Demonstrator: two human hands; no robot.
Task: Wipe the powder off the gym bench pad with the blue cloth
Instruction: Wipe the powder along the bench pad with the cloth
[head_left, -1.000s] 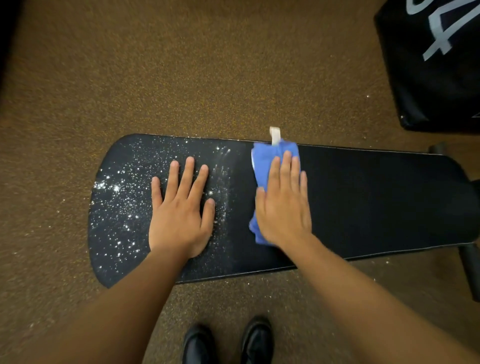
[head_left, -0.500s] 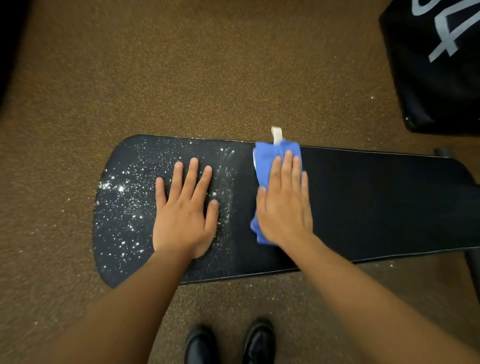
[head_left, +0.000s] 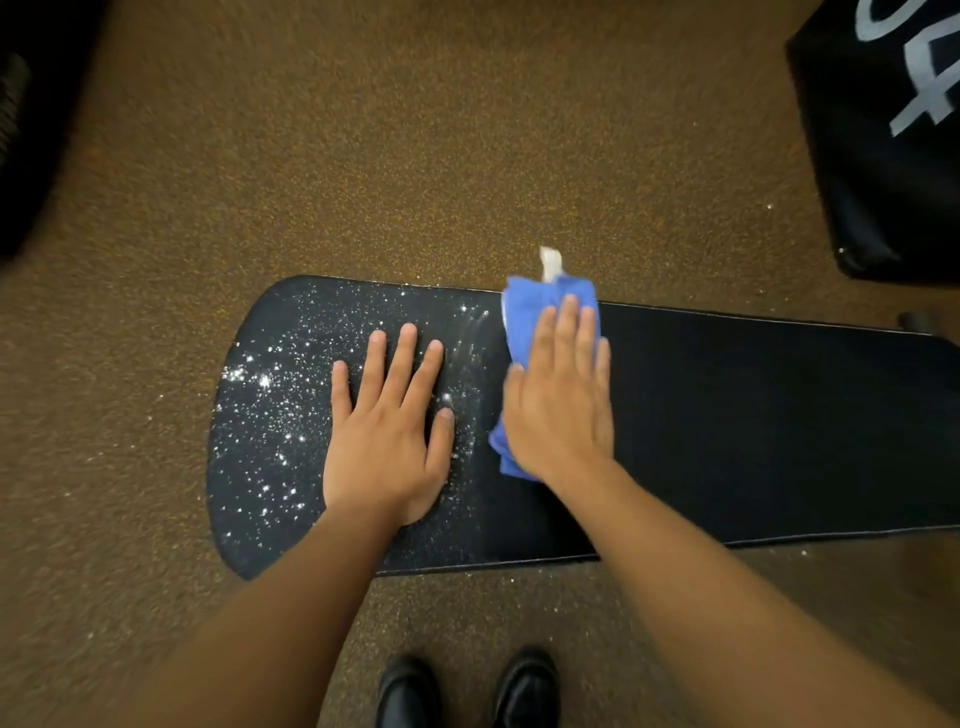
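Right hand: I see my right hand (head_left: 558, 395) flat, fingers straight, pressing the blue cloth (head_left: 524, 317) onto the gym bench pad (head_left: 753, 426) near the pad's middle.
Left hand: my left hand (head_left: 387, 431) lies open and flat on the powder (head_left: 270, 395), holding nothing.
Cloth: bunched under my palm, its far end reaching the pad's far edge, a pale tag (head_left: 549, 262) sticking out over it.
Powder: covers the rounded left end; the stretch to the right of the cloth looks clean.
Risk, left hand: I judge it sits in the cloth's path, so it can smear powder or carry it onto clean pad.
Risk, edge: a fast sweep toward the end can push powder onto the floor (head_left: 467, 156), where specks already lie.
Risk, cloth: bunched as it is, it may skip over patches.
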